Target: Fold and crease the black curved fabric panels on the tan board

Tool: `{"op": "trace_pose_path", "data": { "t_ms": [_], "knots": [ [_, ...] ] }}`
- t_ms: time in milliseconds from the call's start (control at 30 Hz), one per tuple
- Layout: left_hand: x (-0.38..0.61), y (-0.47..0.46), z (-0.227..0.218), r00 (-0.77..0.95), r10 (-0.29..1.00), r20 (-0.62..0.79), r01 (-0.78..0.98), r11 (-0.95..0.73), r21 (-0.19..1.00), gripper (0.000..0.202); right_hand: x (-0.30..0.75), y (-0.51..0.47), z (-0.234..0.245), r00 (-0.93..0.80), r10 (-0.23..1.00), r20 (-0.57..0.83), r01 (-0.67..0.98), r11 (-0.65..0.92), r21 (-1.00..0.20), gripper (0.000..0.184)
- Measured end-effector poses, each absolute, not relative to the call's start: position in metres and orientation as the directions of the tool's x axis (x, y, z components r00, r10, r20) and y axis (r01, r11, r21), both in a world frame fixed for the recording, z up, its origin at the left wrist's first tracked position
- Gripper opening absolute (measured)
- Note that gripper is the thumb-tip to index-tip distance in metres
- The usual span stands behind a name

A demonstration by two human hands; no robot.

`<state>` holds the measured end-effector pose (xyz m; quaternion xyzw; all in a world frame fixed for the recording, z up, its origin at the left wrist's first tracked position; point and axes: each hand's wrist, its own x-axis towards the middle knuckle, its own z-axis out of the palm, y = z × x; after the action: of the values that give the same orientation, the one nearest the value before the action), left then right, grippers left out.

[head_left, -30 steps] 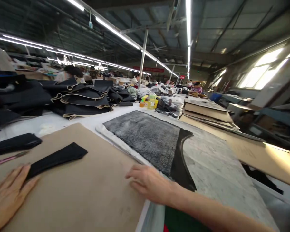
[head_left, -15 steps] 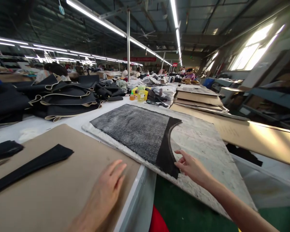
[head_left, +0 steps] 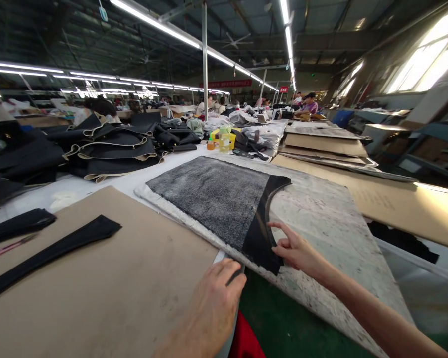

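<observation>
A curved black fabric piece [head_left: 259,228] lies on a worn whitish board [head_left: 328,223], beside a dark grey glue-stained patch [head_left: 212,191]. My right hand [head_left: 294,248] rests at the fabric's near right edge, index finger stretched out along it, the other fingers curled; nothing is in it. My left hand [head_left: 214,298] lies at the right corner of a brown cardboard sheet [head_left: 115,283], its fingers bent over the table edge near the board's near corner. A long black fabric strip [head_left: 56,248] lies on that cardboard to the left.
Stacks of dark fabric pieces with tan lining [head_left: 108,146] sit at the back left. Small glue bottles [head_left: 222,141] stand mid-table. Stacked boards [head_left: 324,144] and a long brown sheet [head_left: 392,199] lie to the right. People work at far tables. A green floor gap [head_left: 283,323] shows below.
My left hand slid right from the black strip to the cardboard's right corner at the table edge. My right hand moved from the cardboard edge onto the whitish board, at the black fabric piece.
</observation>
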<state>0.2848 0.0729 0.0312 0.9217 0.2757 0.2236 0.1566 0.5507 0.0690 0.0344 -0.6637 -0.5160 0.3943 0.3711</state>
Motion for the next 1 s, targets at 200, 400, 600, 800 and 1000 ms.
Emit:
{"op": "trace_pose_path", "data": {
  "t_ms": [200, 400, 600, 800, 1000],
  "knots": [
    [0.317, 0.062, 0.031, 0.833, 0.485, 0.266, 0.375, -0.848, 0.373, 0.044, 0.554, 0.072, 0.041, 0.07, 0.973, -0.219, 0.171, -0.228, -0.959, 0.042],
    [0.329, 0.059, 0.026, 0.819, 0.527, 0.228, 0.436, -0.829, 0.349, 0.035, 0.556, 0.074, 0.046, 0.088, 0.975, -0.205, 0.033, -0.208, -0.978, 0.033],
    [0.327, 0.056, 0.026, 0.786, 0.57, 0.24, 0.444, -0.79, 0.423, 0.034, 0.553, 0.092, 0.076, -0.015, 0.984, -0.178, -0.002, -0.178, -0.984, 0.04],
    [0.336, 0.062, 0.028, 0.668, 0.693, 0.272, 0.529, -0.699, 0.482, 0.043, 0.561, 0.107, 0.084, -0.219, 0.972, -0.087, 0.218, -0.038, -0.975, 0.049],
    [0.348, 0.079, 0.003, 0.552, 0.803, 0.225, 0.711, -0.594, 0.377, 0.044, 0.597, 0.138, 0.087, 0.153, 0.98, 0.124, 0.586, 0.011, -0.81, 0.055]
  ]
}}
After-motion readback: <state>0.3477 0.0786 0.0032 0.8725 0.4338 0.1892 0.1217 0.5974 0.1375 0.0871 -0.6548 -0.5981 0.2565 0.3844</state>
